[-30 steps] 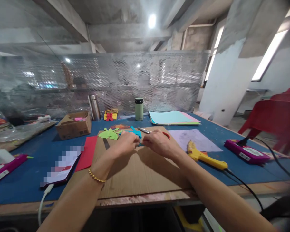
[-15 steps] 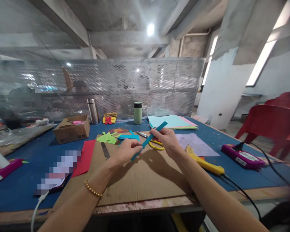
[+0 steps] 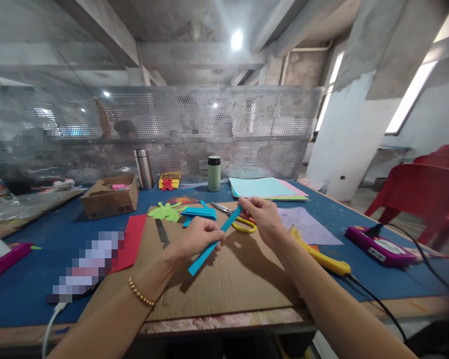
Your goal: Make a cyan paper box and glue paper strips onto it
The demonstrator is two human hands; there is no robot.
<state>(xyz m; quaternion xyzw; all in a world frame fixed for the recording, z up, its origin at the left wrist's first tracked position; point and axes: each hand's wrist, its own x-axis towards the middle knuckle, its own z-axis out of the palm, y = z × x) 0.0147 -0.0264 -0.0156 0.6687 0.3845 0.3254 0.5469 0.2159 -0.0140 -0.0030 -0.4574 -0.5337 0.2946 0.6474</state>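
A narrow blue paper strip (image 3: 205, 257) slants between my hands above the brown cardboard (image 3: 224, 294). My left hand (image 3: 200, 238) pinches it near its middle, and the lower end sticks out toward me. At the upper end, my right hand (image 3: 261, 215) has its fingertips closed on the strip. Behind my left hand lie folded blue papers (image 3: 199, 213) and light green paper cutouts (image 3: 167, 212). Yellow-handled scissors (image 3: 244, 227) rest just beyond the strip, partly covered by my right hand. A dark blade (image 3: 162, 233) lies left of my left hand.
Red paper (image 3: 131, 244) is at the left, near an open cardboard box (image 3: 110, 198). A green bottle (image 3: 214, 174) and a steel flask (image 3: 143, 170) stand behind. A yellow glue gun (image 3: 327, 259) with a cable lies beside my right forearm, near a purple power strip (image 3: 381, 245).
The blue strip has shifted down toward me, with more of it below my left hand. My right hand now holds its upper end, which stuck out past the fingers before.
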